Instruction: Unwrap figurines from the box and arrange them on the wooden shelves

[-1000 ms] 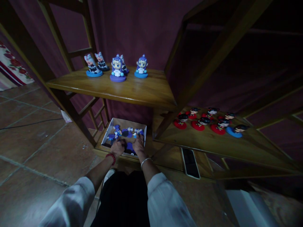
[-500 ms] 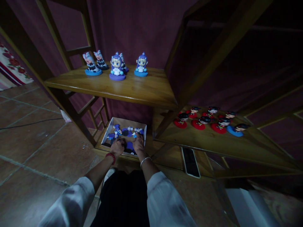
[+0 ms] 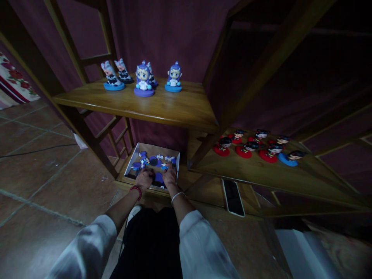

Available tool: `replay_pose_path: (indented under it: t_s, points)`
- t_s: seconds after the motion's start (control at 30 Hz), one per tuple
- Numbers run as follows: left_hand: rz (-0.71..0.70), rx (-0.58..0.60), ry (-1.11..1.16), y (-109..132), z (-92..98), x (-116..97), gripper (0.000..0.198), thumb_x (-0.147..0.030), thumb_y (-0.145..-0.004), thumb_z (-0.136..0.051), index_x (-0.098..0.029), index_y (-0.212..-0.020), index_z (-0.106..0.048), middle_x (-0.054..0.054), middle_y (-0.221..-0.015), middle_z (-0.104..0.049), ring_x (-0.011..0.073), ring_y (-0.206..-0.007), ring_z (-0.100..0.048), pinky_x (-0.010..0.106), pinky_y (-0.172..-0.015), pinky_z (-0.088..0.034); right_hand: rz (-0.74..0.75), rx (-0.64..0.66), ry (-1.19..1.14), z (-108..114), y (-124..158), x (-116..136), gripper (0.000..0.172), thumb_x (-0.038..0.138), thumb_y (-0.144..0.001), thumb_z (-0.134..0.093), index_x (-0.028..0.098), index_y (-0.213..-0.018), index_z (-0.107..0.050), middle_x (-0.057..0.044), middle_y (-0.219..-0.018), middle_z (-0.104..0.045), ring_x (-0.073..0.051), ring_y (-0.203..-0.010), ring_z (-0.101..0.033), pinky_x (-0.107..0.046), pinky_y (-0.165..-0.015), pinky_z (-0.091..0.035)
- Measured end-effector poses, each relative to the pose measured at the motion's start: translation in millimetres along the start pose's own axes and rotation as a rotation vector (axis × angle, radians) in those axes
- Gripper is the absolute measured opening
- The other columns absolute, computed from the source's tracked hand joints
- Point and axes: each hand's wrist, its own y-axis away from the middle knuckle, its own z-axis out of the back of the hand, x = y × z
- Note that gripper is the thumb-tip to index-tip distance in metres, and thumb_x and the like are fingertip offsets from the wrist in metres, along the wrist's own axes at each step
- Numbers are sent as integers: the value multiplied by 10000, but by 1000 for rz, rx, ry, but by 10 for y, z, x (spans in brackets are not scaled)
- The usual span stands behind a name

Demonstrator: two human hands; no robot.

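A shallow white cardboard box (image 3: 130, 159) sits on the low shelf, holding several small blue, white and purple figurines (image 3: 144, 163) and round purple bases (image 3: 159, 178). My left hand (image 3: 144, 178) reaches over the box's near left part. Its fingers are curled, and a dark patch by the fingertips is too dim to name. Inside the box's right half is my right hand (image 3: 169, 175), fingers closed at a small blue-and-white figurine (image 3: 164, 167). Part of that figurine is hidden by the fingers.
Purple-haired figurines (image 3: 143, 78) and black-and-white ones (image 3: 111, 76) stand on the wooden shelf (image 3: 180, 106) above my hands. To the right, several black-haired figurines on red bases (image 3: 243, 152) and one on a blue base (image 3: 287, 159) occupy another shelf. A phone (image 3: 233, 198) lies lower down.
Both hands stay in the box with almost the same pose. My right fingertips and the small figurine by them have shifted slightly. The view has tilted very little.
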Motion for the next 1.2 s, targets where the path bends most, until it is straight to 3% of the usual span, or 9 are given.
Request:
replay_pose_path:
  t_s: [0.2,0.53,0.73,0.87,1.03,1.2]
  points:
    - [15,-12,18,-13,1,-1,304,-126,-735,-501,-227,-961,-678,19,-1243,-538,145,-1058,-540,215,-935,-378,-57,-49,-24,-50,19,-25,231,122,-719,-475,170,-918,-583,-31,-783,-635,-158,-756,-578,-246,-742,-443]
    - [9,-36,24,-5,-18,-19,289,-152,-767,-483,-223,-965,-681,30,-1188,-580,146,-1025,-560,213,-905,-397,-130,-10,-50,-17,8,1,188,149,-761,-450,142,-903,-573,-67,-832,-642,-183,-786,-598,-266,-753,-442]
    - [10,-73,41,-1,-19,-59,292,-134,-766,-484,-200,-973,-679,44,-1147,-609,157,-1043,-553,227,-927,-391,-178,21,-26,22,20,53,299,165,-772,-462,105,-1058,-524,-99,-912,-647,-203,-824,-608,-269,-750,-442]
    - [-67,-94,73,-15,-51,-82,300,-113,-769,-464,-185,-960,-684,54,-1097,-634,165,-1041,-553,258,-973,-373,-163,49,-2,9,-7,32,278,164,-758,-487,135,-1024,-561,-92,-919,-653,-201,-867,-603,-258,-753,-437]
    - [-200,-116,111,-64,-136,-107,372,-39,-746,-428,-181,-984,-676,28,-1131,-624,152,-1111,-501,269,-1033,-321,-144,16,5,-45,-40,-21,192,162,-725,-526,166,-904,-593,-56,-782,-660,-177,-756,-612,-245,-686,-446]
    - [-211,-68,148,-74,-168,-158,410,-23,-738,-413,-186,-1020,-662,23,-1148,-617,149,-1093,-517,281,-1016,-343,-137,-25,-35,-78,-54,-63,161,142,-673,-559,162,-829,-596,-74,-816,-662,-188,-773,-617,-247,-716,-460]
